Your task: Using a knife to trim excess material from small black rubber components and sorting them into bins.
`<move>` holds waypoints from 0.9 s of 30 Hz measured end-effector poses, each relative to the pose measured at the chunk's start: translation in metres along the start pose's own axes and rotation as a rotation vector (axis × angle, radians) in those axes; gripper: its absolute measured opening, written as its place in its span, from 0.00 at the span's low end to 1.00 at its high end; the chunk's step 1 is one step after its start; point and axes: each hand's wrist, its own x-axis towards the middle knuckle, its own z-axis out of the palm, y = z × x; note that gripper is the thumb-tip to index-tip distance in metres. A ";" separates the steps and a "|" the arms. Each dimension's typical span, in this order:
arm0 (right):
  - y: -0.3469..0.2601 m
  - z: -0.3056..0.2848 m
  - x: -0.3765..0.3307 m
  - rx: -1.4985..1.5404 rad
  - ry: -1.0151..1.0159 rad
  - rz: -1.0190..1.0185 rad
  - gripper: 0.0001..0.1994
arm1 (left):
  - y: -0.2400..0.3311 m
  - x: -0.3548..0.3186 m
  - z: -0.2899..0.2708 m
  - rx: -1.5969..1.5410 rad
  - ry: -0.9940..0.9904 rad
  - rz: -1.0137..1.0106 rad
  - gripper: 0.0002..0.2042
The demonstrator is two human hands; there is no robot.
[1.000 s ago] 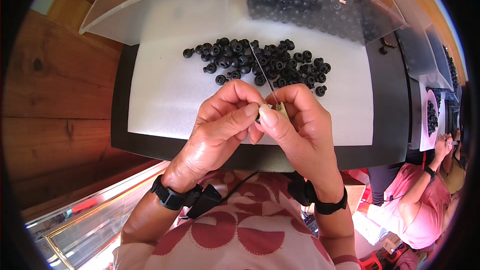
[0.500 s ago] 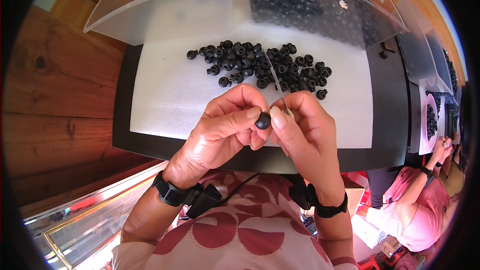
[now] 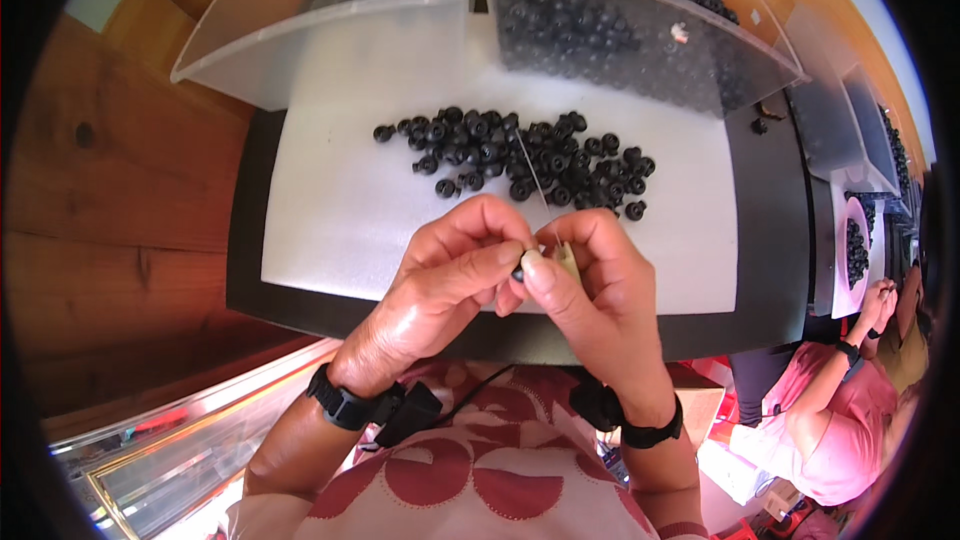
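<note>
left hand (image 3: 440, 275): pinching small black bead (image 3: 518, 274) | right hand (image 3: 590, 285): pinching thin needle (image 3: 530, 175) beside it | loose black beads (image 3: 520, 155) far on white mat (image 3: 340, 210), desk (image 3: 770, 240)

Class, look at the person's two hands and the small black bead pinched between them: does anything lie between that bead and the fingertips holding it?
Nothing visible does. The left hand and right hand meet fingertip to fingertip around the small black bead, touching it directly. The pile of black beads lies apart, farther up the white mat.

I am seeing black wristbands (image 3: 345, 406) circling both bare forearms, a thin black cable (image 3: 470, 392) trailing off, and a white top (image 3: 470, 480) patterned with red shapes.
</note>
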 end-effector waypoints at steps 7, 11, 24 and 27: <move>-0.002 -0.005 0.000 0.120 -0.031 0.086 0.10 | 0.004 0.001 0.001 -0.035 -0.041 -0.001 0.06; 0.001 0.001 -0.001 0.116 0.033 0.035 0.10 | 0.003 0.004 0.002 -0.050 -0.048 -0.001 0.06; 0.005 -0.005 0.002 -0.014 0.045 0.035 0.09 | 0.002 0.009 0.007 -0.006 -0.011 -0.008 0.06; 0.004 -0.010 0.000 0.008 0.051 0.119 0.09 | 0.001 0.011 0.006 -0.064 -0.041 -0.028 0.06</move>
